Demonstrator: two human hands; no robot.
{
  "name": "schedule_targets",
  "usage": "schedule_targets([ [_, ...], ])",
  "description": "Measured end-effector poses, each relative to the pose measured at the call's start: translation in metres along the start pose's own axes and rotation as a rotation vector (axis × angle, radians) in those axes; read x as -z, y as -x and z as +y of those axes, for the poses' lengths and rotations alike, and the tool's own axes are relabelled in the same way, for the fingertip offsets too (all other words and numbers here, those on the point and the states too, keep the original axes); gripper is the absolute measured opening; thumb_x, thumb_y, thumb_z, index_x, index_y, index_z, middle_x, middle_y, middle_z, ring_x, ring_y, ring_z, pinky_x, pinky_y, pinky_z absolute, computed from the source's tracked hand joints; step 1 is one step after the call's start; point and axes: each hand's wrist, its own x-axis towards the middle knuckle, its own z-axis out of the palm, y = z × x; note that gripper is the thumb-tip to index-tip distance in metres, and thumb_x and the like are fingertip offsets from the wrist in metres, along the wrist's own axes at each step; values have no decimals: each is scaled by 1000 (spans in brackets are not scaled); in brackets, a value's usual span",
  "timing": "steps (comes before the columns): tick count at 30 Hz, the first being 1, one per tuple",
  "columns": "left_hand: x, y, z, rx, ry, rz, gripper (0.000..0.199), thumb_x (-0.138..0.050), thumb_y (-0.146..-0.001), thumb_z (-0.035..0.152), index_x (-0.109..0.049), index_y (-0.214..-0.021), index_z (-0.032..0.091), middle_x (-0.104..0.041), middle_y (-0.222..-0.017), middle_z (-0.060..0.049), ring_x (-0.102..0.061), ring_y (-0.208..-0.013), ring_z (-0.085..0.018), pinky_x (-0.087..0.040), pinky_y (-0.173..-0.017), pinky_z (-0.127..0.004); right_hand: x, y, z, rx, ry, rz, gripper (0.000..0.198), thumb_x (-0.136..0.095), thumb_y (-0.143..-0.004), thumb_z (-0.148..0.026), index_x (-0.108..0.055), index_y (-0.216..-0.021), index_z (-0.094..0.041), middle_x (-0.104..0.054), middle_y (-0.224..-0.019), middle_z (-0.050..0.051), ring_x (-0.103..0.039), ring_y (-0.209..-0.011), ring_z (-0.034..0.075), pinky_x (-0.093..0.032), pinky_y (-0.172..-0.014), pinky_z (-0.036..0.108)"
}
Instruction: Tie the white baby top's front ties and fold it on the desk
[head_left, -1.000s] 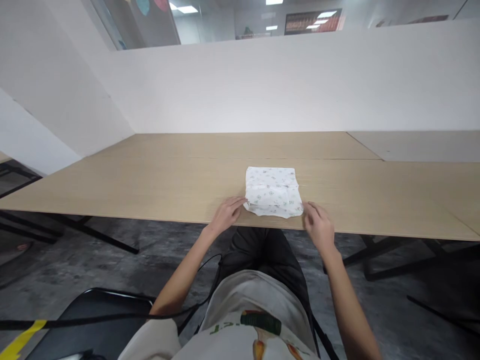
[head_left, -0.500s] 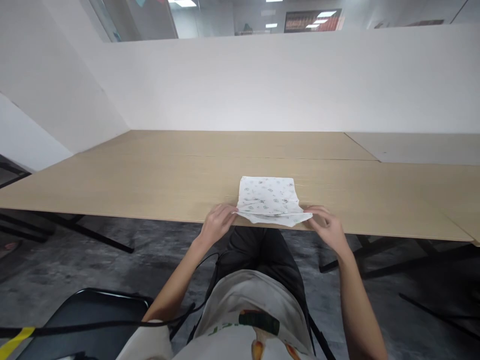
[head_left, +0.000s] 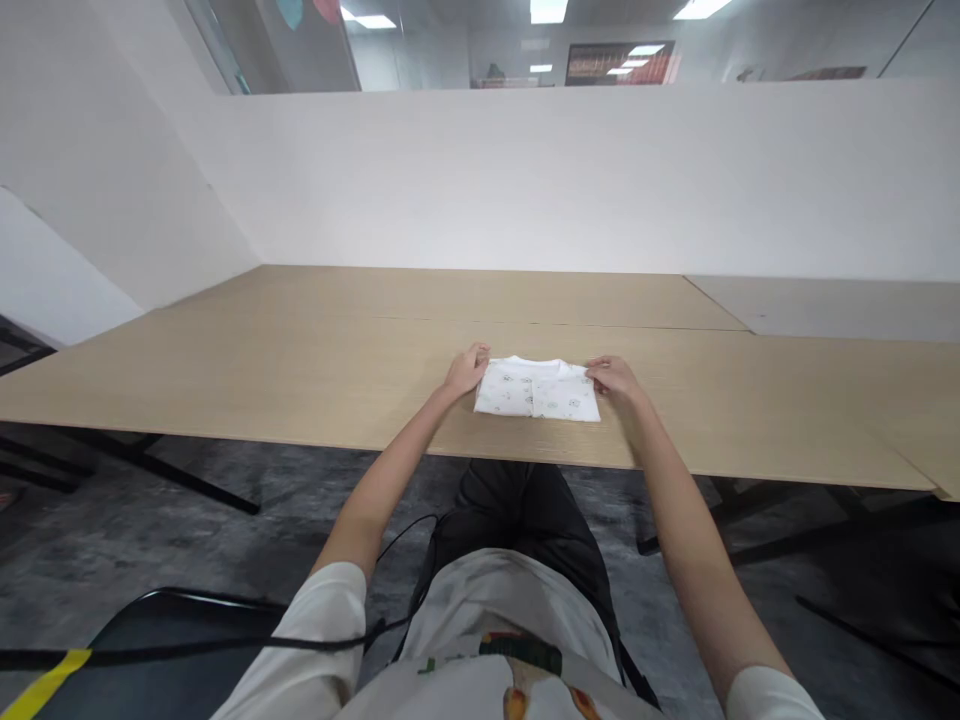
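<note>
A small white shirt [head_left: 536, 390] with a tiny dark print lies folded into a flat rectangle on the wooden table [head_left: 300, 360]. Its curved neckline faces the far side, and a seam or opening runs down the middle. At the far left corner, my left hand [head_left: 468, 369] has its fingers closed on the fabric edge. My right hand [head_left: 613, 377] pinches the far right corner between thumb and fingers. Both forearms reach over the table's near edge.
A white wall [head_left: 525, 180] with glass above it stands behind the table. A black chair [head_left: 172, 650] is at lower left, with a black cable [head_left: 225, 648] crossing over it. Dark metal table legs [head_left: 172, 475] show below the tabletop.
The near part of the shirt has been folded over to the far side, making a shorter rectangle with the neckline showing. Both hands have moved from the near corners to the far corners.
</note>
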Motion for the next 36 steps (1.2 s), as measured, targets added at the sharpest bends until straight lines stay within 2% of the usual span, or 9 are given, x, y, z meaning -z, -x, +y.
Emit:
schedule_targets([
  [3,-12,-1,-12,-23,-59,-21,31,-40,-90,24,-57,-115,16,-69,-95,-10,-63,-88,-21,-47,-82,-33,-7,-2,12,50,146,40,27,-58,-68,-19,-68,-90,-9,-59,-54,2,-50,-47,13,-37,-48,24],
  [6,-16,2,-16,-31,-94,-6,31,-38,-91,26,-57,-114,16,-67,-110,-12,-62,-99,-22,-46,-87,-33,-12,-1,17,198,321,100,23,-57,-70,-23,-71,-84,-12,-70,-78,11,-61,-69,19,-44,-62,27],
  [12,-15,1,-18,30,-131,16,30,-46,-89,32,-61,-108,16,-69,-94,-10,-62,-89,-22,-46,-84,-32,-19,-3,20,214,579,224,26,-52,-77,-28,-73,-86,-15,-71,-89,14,-64,-82,25,-45,-70,32],
  [15,-15,-1,-23,19,-115,108,28,-43,-89,31,-65,-95,15,-69,-96,-11,-61,-90,-20,-45,-86,-32,-16,-3,23,231,579,340,29,-50,-80,-29,-73,-83,-12,-71,-89,16,-63,-82,26,-45,-70,32],
  [19,-15,-2,-31,60,6,196,34,-38,-91,30,-67,-91,13,-69,-100,-13,-61,-94,-20,-44,-87,-30,-13,-4,26,250,525,416,32,-47,-82,-30,-73,-81,-11,-70,-87,17,-62,-81,26,-45,-72,33],
  [23,-15,-2,-35,79,128,169,39,-35,-92,33,-69,-89,14,-71,-98,-10,-63,-93,-19,-45,-87,-29,-16,-5,27,279,445,371,32,-50,-83,-33,-73,-82,-11,-71,-86,16,-62,-83,26,-45,-75,33],
  [28,-16,-2,-36,8,135,83,46,-36,-91,44,-70,-81,14,-71,-89,-8,-63,-87,-20,-46,-82,-30,-19,-7,30,351,346,256,30,-55,-82,-35,-73,-85,-12,-71,-91,14,-62,-89,25,-44,-82,34],
  [33,-14,-2,-35,-63,99,28,28,-58,-79,40,-69,-88,16,-70,-96,-8,-61,-91,-19,-46,-85,-31,-17,-8,34,438,277,130,19,-63,-76,-32,-72,-80,-15,-71,-89,9,-61,-89,22,-44,-86,36],
  [36,-15,0,-32,-43,81,46,25,-62,-75,35,-67,-88,15,-69,-98,-8,-60,-93,-19,-45,-89,-32,-18,-7,34,446,151,154,15,-67,-71,-29,-69,-75,-15,-70,-87,9,-62,-88,22,-45,-86,35],
])
